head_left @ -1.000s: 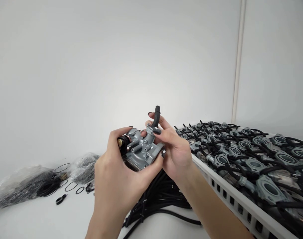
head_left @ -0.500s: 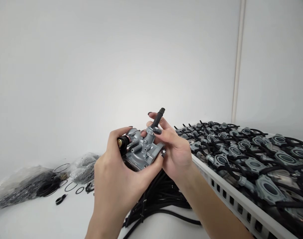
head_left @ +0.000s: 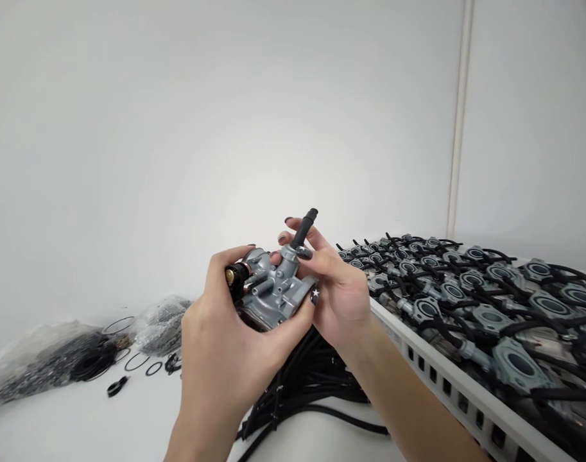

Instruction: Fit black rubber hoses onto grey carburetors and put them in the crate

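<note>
My left hand wraps round a grey metal carburetor and holds it up above the table, its black and brass end pointing left. My right hand is closed on the right side of the carburetor. Its thumb and fingers pinch a short black rubber hose that stands on a fitting at the top and tilts right. A heap of loose black hoses lies on the table under both hands.
A white slotted tray at the right holds several carburetors with hoses attached. At the left lie clear plastic bags of small parts and black O-rings on the white table. A white wall stands behind.
The short hose has tipped from near upright to leaning right. Both hands and the carburetor have stayed almost still.
</note>
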Demonstrator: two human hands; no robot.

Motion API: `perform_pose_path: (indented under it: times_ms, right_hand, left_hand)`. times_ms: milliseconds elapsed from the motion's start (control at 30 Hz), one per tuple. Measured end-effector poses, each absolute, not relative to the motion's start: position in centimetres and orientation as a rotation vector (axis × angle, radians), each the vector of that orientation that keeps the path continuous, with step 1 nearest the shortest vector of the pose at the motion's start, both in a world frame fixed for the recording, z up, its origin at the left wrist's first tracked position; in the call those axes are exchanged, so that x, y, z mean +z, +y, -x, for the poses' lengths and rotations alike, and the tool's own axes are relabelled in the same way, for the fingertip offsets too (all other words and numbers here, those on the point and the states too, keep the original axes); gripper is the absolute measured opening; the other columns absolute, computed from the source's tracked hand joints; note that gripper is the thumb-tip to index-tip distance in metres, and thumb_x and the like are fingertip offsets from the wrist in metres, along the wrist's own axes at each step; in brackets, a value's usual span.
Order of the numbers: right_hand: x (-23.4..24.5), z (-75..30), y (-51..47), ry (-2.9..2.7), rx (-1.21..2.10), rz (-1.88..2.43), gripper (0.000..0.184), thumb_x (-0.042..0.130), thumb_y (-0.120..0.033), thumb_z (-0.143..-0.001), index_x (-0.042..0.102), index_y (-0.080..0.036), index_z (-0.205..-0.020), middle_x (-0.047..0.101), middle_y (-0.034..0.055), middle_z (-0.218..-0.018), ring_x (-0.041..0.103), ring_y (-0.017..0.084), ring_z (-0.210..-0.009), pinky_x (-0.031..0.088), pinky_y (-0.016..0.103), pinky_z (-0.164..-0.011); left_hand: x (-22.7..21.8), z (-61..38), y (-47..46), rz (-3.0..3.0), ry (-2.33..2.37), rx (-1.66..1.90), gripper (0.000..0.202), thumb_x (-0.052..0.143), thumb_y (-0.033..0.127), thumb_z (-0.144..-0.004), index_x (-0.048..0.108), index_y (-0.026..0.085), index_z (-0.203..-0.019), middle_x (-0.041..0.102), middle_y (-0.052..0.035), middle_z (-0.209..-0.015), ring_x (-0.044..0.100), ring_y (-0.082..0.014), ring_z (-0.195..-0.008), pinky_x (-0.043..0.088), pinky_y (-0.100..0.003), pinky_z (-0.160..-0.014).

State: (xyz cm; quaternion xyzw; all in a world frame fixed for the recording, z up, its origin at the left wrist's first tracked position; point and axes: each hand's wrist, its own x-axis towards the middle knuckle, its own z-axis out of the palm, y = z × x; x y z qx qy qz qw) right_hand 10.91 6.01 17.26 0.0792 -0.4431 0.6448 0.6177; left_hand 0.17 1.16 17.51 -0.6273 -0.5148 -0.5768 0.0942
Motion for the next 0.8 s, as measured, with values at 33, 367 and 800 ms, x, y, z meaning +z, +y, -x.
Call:
perform_pose_path:
  times_ms: [33, 367, 800]
  right_hand:
    - [17.26, -10.91, 6.01, -1.024, 1.484, -0.183, 0.029, 0.072, -0.014, -0.069, 0.066, -0.024, -0.095, 0.064, -0.0037, -0.087, 0.067, 0.011, -0.077, 0.056, 0.022, -0.071]
    - [17.06, -10.95, 6.06, -1.119, 1.416, -0.157, 0.027, 0.072, -0.018, -0.076, 0.063, -0.026, -0.100, 0.072, -0.0016, -0.100, 0.068, 0.012, -0.081, 0.057, 0.027, -0.080]
    - [17.01, -10.54, 6.36, -1.115, 1.385, -0.157, 0.029, 0.077, -0.017, -0.074, 0.065, -0.027, -0.099, 0.070, -0.0054, -0.087, 0.067, 0.010, -0.079, 0.057, 0.021, -0.076]
  left_hand:
    - [17.51, -0.18, 1.16, 1.862, -1.529, -1.713, 0.054, 0.072, 0.044, -0.059, 0.053, 0.028, -0.107, 0.072, -0.0014, -0.094, 0.071, -0.0241, -0.076, 0.053, -0.032, -0.056]
    - [17.47, -0.16, 1.28, 1.865, -1.495, -1.733, 0.053, 0.073, 0.042, -0.059, 0.054, 0.028, -0.106, 0.071, -0.0011, -0.090, 0.070, -0.0226, -0.071, 0.053, -0.031, -0.054]
    - [17.38, -0.08, 1.40, 1.845, -1.496, -1.708, 0.052, 0.071, 0.042, -0.060, 0.053, 0.027, -0.106, 0.072, -0.0018, -0.089, 0.071, -0.0240, -0.072, 0.052, -0.032, -0.054]
